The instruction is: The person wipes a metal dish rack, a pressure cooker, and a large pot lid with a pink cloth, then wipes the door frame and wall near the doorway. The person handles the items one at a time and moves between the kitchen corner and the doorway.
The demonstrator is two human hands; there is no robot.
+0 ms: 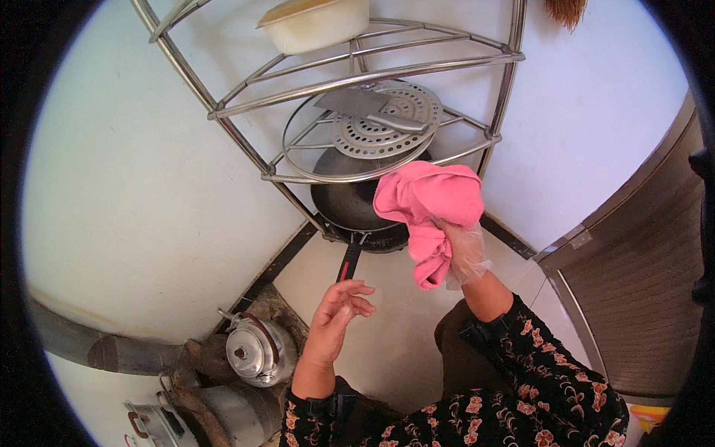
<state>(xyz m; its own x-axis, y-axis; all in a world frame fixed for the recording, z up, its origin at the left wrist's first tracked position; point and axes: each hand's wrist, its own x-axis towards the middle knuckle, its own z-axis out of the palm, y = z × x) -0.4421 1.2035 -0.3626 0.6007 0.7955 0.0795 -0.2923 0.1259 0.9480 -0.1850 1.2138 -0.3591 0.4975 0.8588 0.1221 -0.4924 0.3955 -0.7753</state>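
My right hand [463, 251], in a thin clear plastic glove, grips a bunched pink cloth [430, 195] at the right front of a corner rack's lower shelf. My left hand [338, 318] is bare and holds nothing, its fingers apart and slightly curled just below the black handle [349, 261] of a frying pan [349, 207]. On the lower shelf lie a round perforated metal steamer plate [380, 137] and a cleaver [357, 104] on top of it. Part of the pan is hidden behind the cloth and the shelf.
The metal tube rack [368, 82] carries a cream-coloured container [318, 25] higher up. An aluminium kettle [260, 352] stands at the lower left, near metal pots [240, 413] and a thick pipe [134, 355]. White walls meet behind the rack; a brown ribbed panel [631, 279] is at the right.
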